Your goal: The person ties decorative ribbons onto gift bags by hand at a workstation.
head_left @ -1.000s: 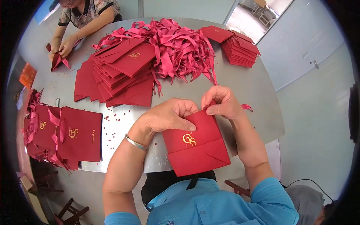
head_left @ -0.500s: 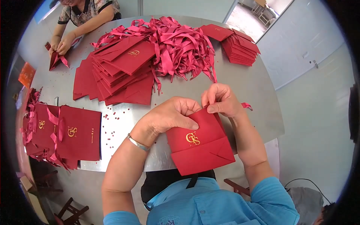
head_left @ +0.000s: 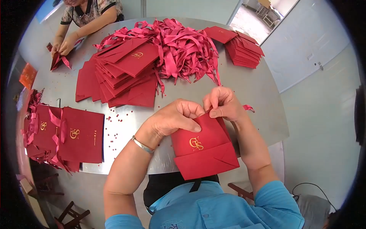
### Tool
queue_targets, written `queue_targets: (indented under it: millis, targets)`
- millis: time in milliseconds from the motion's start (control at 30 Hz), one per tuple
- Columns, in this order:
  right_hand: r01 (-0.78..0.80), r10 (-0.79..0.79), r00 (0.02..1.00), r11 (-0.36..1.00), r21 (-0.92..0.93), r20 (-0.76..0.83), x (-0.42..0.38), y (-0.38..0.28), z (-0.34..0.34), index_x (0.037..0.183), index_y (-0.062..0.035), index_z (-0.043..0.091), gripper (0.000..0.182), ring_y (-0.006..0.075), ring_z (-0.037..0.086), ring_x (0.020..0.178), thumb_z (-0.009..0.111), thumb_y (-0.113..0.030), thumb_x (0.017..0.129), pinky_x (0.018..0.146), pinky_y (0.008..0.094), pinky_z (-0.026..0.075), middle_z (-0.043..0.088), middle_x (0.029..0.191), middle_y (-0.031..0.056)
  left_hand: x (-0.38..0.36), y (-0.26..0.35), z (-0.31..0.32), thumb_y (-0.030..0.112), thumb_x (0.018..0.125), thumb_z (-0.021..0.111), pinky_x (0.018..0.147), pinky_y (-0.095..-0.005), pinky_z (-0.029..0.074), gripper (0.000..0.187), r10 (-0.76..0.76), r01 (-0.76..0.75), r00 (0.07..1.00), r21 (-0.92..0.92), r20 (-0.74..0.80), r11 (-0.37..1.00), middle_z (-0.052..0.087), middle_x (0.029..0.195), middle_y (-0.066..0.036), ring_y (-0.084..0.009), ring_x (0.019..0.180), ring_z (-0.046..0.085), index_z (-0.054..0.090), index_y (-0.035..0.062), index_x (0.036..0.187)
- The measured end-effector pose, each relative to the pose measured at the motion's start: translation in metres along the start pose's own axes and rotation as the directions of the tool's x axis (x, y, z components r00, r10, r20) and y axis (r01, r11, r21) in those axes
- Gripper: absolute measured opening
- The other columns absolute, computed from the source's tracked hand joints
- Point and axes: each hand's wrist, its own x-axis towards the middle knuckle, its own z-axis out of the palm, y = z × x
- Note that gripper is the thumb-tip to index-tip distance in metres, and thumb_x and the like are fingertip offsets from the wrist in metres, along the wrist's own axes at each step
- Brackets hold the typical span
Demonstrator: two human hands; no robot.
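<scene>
A red paper gift bag (head_left: 207, 131) with a gold monogram is held folded flat over the table's near edge, its bottom flap towards me. My left hand (head_left: 179, 116) is closed on its upper left side, thumb lying across the front. At the bag's top edge, my right hand (head_left: 225, 103) is pinched with thumb and forefinger together. What lies between those fingertips is hidden. A short pink ribbon tail (head_left: 248, 108) shows just beyond the right wrist.
A heap of pink ribbons (head_left: 183, 53) lies at the back of the metal table (head_left: 259, 99), beside stacked red bags (head_left: 129, 72). More bags (head_left: 244, 49) are at the far right. Ribboned bags (head_left: 84, 133) lie left, near scattered red dots. A co-worker (head_left: 91, 19) handles another bag.
My right hand has shifted very slightly left at the bag's top edge. Both hands keep their grip, and the bag has barely moved.
</scene>
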Motion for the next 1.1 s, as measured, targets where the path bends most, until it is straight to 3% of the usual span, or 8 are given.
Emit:
queue_targets:
  millis: [100,200,267,700,900,1100]
  targets:
    - [-0.018,0.016,0.999,0.999,-0.049,-0.039,0.0,0.0,0.001,0.075,-0.0099,0.052,0.03,0.013,0.053,0.066,0.08,-0.001,0.072,0.058,0.0251,0.04,0.062,0.074,0.0082,0.0,0.002,-0.001,-0.004,0.073,0.069,0.064,-0.018,0.044,0.022,0.0,0.001,1.0,-0.021,0.02,1.0,0.066,0.081,-0.003,-0.0061,0.07,0.059,0.064,-0.0058,0.094]
    - [0.009,-0.015,0.994,0.998,-0.055,-0.111,-0.002,0.001,-0.005,0.075,-0.0103,0.052,0.029,0.0128,0.052,0.066,0.08,-0.002,0.072,0.057,0.0247,0.04,0.061,0.074,0.009,-0.001,0.006,0.006,-0.002,0.077,0.066,0.072,-0.0205,0.049,0.023,-0.038,0.037,0.999,-0.066,-0.022,0.997,0.068,0.089,-0.008,-0.01,0.077,0.064,0.063,-0.0089,0.099]
    - [-0.007,0.0,0.993,0.998,-0.056,-0.12,-0.003,0.0,-0.012,0.075,-0.0105,0.051,0.029,0.013,0.052,0.065,0.08,-0.002,0.072,0.057,0.0247,0.04,0.061,0.074,0.0093,0.002,0.005,0.009,0.0,0.079,0.065,0.08,-0.0249,0.052,0.024,-0.059,0.045,0.988,-0.095,-0.14,0.994,0.069,0.095,-0.01,-0.0134,0.084,0.066,0.063,-0.0077,0.101]
    - [-0.034,0.037,0.987,0.999,0.018,-0.157,0.002,0.0,-0.003,0.073,-0.0129,0.047,0.034,0.0148,0.05,0.064,0.081,-0.005,0.069,0.056,0.0257,0.037,0.059,0.072,0.0085,0.005,-0.006,0.006,-0.004,0.08,0.06,0.081,-0.0258,0.053,0.023,-0.003,-0.009,0.998,-0.208,-0.058,0.978,0.069,0.095,-0.012,-0.0158,0.084,0.067,0.061,-0.0069,0.102]
    - [-0.024,0.028,0.993,0.999,0.041,-0.111,0.001,0.004,-0.001,0.073,-0.0128,0.048,0.034,0.0142,0.049,0.064,0.08,-0.003,0.069,0.056,0.0256,0.037,0.059,0.072,0.0074,0.004,-0.008,0.006,-0.003,0.077,0.062,0.08,-0.0238,0.051,0.023,0.005,-0.009,1.0,-0.203,-0.023,0.979,0.069,0.093,-0.008,-0.012,0.084,0.065,0.064,-0.0054,0.1]
    - [-0.022,0.026,0.996,0.999,0.048,-0.089,0.002,0.009,-0.001,0.073,-0.0133,0.048,0.035,0.0129,0.046,0.062,0.081,-0.002,0.069,0.054,0.0258,0.035,0.057,0.07,0.0049,0.005,-0.013,0.004,-0.002,0.074,0.064,0.071,-0.0198,0.046,0.018,0.014,-0.021,0.998,-0.112,-0.064,0.993,0.065,0.085,-0.002,-0.0068,0.075,0.059,0.064,-0.0029,0.092]
